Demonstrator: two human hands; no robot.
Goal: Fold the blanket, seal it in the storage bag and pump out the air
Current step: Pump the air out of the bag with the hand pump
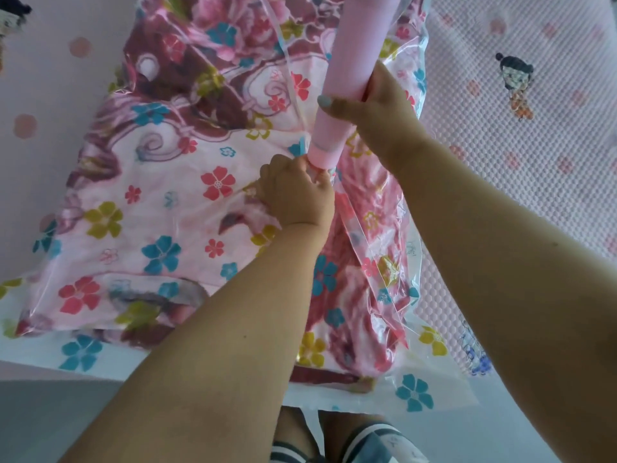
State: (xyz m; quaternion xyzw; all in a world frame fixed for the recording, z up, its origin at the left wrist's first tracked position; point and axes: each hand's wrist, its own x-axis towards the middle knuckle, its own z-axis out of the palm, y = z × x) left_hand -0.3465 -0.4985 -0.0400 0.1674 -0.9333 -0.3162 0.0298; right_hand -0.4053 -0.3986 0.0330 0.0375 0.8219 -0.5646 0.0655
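My right hand grips pink pump; my left hand pinches valve at pump base. Flowered storage bag holds blanket on bed.

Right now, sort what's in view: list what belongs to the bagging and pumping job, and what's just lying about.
Job things:
storage bag
blanket inside it
pink pump, gripped by the right hand
left hand, holding the base of the pump at the bag

Just lying about:
bed cover with a cartoon figure
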